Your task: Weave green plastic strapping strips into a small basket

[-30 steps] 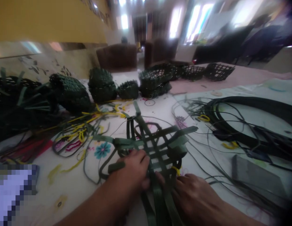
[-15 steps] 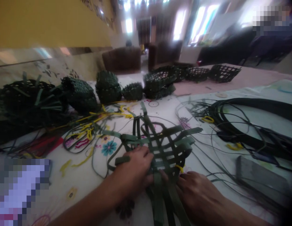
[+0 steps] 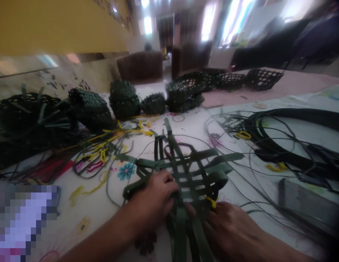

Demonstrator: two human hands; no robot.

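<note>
A loose lattice of dark green woven strips (image 3: pixel 195 179) lies at the middle of the table, with strip ends sticking out on all sides. My left hand (image 3: pixel 160 193) is closed on its left part, fingers curled over the strips. At the lower right edge, my right hand (image 3: pixel 226 222) is closed round the weave, its thumb showing near the middle and its other fingers partly hidden below. A short yellow tie (image 3: pixel 212 202) sits on the weave just above my right hand. Long strips hang toward me between both hands.
Several dark green baskets (image 3: pixel 154 104) line the back. Yellow and green scraps (image 3: pixel 103 154) lie at the left. On the right are a large coil of dark strip (image 3: pixel 292 113), thin loose strands and a grey flat block (image 3: pixel 306 203). The tablecloth (image 3: pixel 95 207) is white and flowered.
The right side of the weave has shifted slightly right and its strips lie a little more spread. The left strips have tilted under my left hand. Both hands keep their hold.
</note>
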